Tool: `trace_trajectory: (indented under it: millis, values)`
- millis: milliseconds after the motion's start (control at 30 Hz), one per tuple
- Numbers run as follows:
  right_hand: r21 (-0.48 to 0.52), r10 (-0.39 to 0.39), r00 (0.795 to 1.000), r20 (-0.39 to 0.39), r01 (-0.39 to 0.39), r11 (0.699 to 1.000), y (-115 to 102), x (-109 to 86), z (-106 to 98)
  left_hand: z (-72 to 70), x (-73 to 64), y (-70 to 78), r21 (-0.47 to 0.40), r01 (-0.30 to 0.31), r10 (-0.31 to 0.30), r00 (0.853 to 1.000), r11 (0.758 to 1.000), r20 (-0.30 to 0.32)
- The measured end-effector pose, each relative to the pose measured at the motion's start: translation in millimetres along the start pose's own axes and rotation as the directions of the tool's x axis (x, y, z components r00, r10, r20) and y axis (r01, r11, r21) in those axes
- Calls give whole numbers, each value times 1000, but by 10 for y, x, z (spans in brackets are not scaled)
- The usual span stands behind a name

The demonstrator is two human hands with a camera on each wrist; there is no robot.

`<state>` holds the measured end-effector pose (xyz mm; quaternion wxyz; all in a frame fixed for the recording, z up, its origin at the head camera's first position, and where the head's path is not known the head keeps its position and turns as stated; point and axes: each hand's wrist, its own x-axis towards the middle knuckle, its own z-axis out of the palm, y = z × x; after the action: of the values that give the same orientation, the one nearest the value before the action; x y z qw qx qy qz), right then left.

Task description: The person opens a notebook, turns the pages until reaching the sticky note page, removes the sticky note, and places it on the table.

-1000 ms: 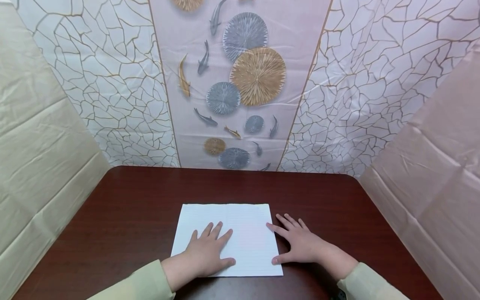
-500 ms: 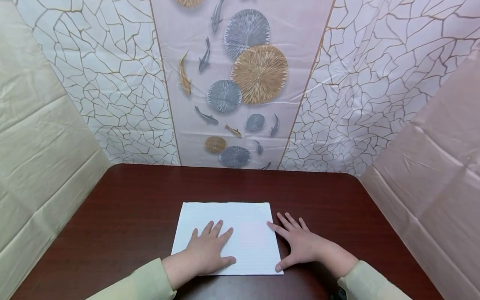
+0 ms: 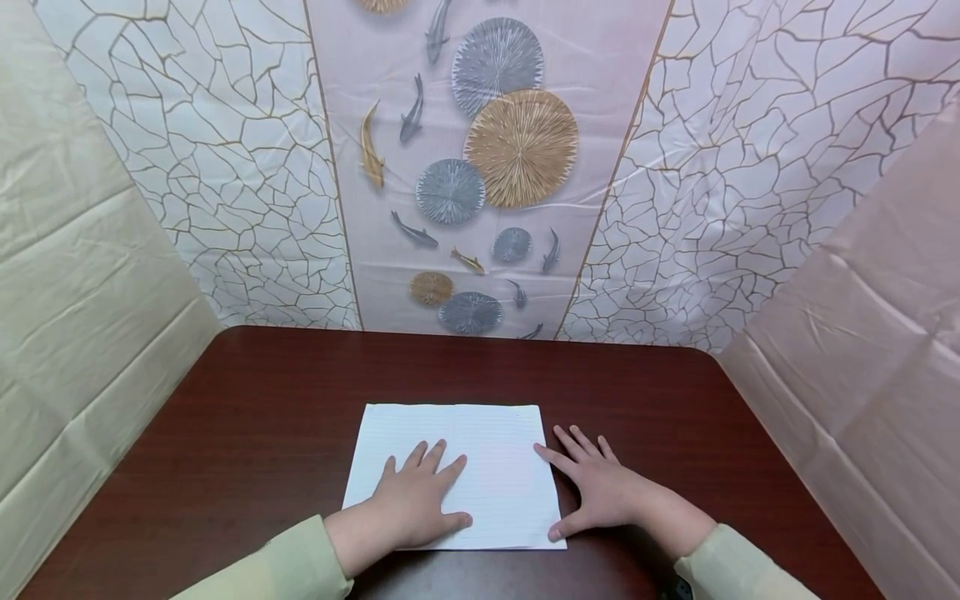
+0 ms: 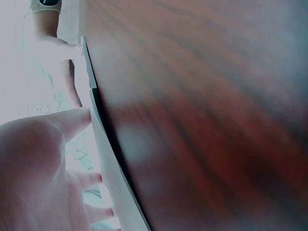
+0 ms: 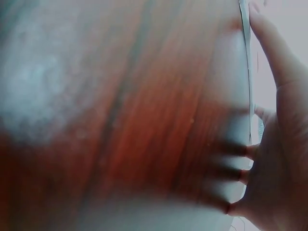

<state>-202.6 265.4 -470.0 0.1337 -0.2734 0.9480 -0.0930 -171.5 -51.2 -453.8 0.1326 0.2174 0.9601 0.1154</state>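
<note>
An open notebook (image 3: 498, 475) with ruled white pages lies flat on the dark table (image 3: 285, 375). My left hand (image 3: 412, 507) rests on its left page with the fingers spread straight. In the left wrist view the left hand (image 4: 38, 168) touches the notebook (image 4: 115, 178), seen edge-on. At the right edge, my right hand (image 3: 607, 490) is spread, its index fingertip and thumb on the page margin. Its other fingers reach onto the bare tabletop. In the right wrist view the right hand's (image 5: 284, 134) thumb lies along the notebook's edge (image 5: 247, 48).
Behind the table hangs a patterned curtain (image 3: 450, 250) with fish and round leaf prints. Plain beige cloth walls, left (image 3: 90, 333) and right (image 3: 847, 350), flank the table. A dark object (image 3: 681, 588) shows at the right cuff.
My right thumb has slid slightly nearer along the notebook's right edge, towards its lower corner. The left hand stays in place on the page. The head view has shifted a little.
</note>
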Motion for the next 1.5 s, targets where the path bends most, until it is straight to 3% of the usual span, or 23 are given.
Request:
trace_trajectory:
  millis: [433,667,800,933,1133,1233,1333,1500]
  values:
    - [-8,4,1000,-22,-4,1000,-16,14,24,24,-27,9,30,-19,20,999,999,-43]
    - [-13,-1,999,-54,1,1000,-27,13,24,46,-105,63,93,-88,97,990,992,-100]
    - [-13,3,998,-68,-4,1000,-24,12,30,55,-161,132,163,-139,166,972,977,-167]
    - [-20,10,997,-82,-11,1000,-17,9,44,78,-185,209,284,-198,268,935,938,-233]
    - [-27,17,994,-106,-20,999,-26,8,49,104,-170,304,466,-268,425,863,843,-273]
    - [-28,20,993,-112,-23,999,-36,8,48,115,-143,340,536,-284,478,837,796,-267]
    - [-28,21,994,-110,-25,999,-43,12,50,117,-126,379,579,-293,507,826,761,-248]
    - [-31,25,994,-108,-29,999,-48,26,65,108,-111,444,607,-303,519,828,734,-214]
